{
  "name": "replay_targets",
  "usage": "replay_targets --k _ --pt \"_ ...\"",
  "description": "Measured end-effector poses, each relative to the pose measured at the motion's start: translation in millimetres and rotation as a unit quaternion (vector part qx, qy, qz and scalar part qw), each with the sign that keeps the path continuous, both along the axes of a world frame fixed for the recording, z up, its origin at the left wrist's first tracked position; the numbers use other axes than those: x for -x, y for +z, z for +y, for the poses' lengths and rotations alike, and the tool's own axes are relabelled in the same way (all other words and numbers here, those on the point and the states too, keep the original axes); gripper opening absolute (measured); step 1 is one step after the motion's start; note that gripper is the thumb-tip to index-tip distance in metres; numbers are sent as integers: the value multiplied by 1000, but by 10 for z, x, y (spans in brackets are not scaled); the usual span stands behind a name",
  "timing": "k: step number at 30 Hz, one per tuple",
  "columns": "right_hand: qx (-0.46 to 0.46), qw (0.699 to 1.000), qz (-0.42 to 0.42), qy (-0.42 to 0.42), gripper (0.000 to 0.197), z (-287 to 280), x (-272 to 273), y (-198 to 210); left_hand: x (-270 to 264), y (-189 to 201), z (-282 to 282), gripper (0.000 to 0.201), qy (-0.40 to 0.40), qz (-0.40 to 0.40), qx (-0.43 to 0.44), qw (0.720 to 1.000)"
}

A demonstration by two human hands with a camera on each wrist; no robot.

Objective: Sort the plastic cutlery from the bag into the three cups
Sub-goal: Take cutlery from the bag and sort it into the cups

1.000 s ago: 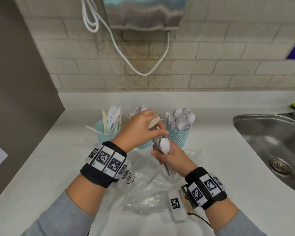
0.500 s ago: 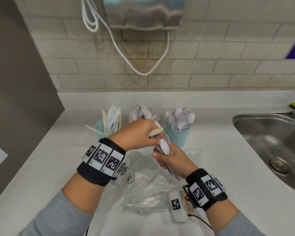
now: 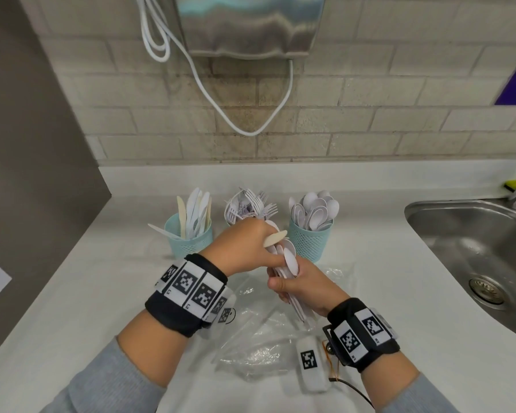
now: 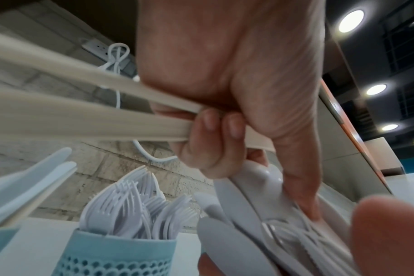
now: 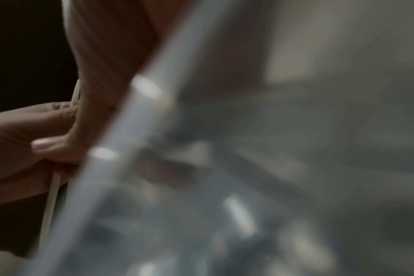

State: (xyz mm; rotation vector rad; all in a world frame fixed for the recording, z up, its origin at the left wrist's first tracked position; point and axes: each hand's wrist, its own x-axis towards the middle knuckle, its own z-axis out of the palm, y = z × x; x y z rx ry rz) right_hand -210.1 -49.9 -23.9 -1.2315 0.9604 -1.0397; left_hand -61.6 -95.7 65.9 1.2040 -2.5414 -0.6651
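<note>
Three teal cups stand in a row on the counter: a knife cup (image 3: 188,241), a fork cup (image 4: 121,259) whose forks (image 3: 252,205) show behind my left hand, and a spoon cup (image 3: 310,242). My left hand (image 3: 251,248) holds two beige knives (image 4: 83,112) in its curled fingers, with a serrated tip (image 3: 276,238) sticking out to the right. Its thumb and forefinger reach into a bundle of white cutlery (image 3: 289,263). My right hand (image 3: 298,286) grips that bundle upright by the handles, just in front of the cups. The right wrist view is blurred.
A crumpled clear plastic bag (image 3: 265,338) lies on the white counter (image 3: 102,278) under my hands. A steel sink (image 3: 474,248) is set in at the right. The grey side wall (image 3: 27,174) bounds the left, and a white cable (image 3: 245,126) hangs on the brick wall.
My left hand has come down and a little nearer with the beige knives, uncovering the forks behind it. The right hand has kept the bundle almost still.
</note>
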Motion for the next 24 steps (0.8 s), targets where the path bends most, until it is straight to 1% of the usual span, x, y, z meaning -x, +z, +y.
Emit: replay_targets --k 1,2,4,9,12,15,17,20,22,24 --pt "-2 1000 6 7 34 3 3 7 -7 -1 1 18 2 5 -12 1000" --pt "-3 1000 10 16 34 9 2 19 -13 3 0 17 6 6 -22 1000" --pt "-6 1000 21 21 28 21 6 32 -37 19 -8 13 15 -7 -32 999" --pt "-13 996 90 18 55 35 7 11 -105 73 -13 4 9 -65 -36 997" --pt "-15 991 127 25 58 30 -31 6 -114 90 -3 4 15 -112 -43 993" --pt "1 987 152 47 55 39 -62 22 -90 114 52 12 7 -187 4 982" --pt "9 984 168 58 52 42 -72 22 -68 123 89 17 3 -222 35 974" --pt "6 982 177 60 43 42 -70 6 -88 146 61 25 2 -215 31 976" --pt "3 982 176 63 33 41 -47 -8 -134 178 8 24 -1 -192 -1 981" --pt "-2 984 163 70 30 50 -23 -2 -209 218 -41 24 -4 -164 -30 986"
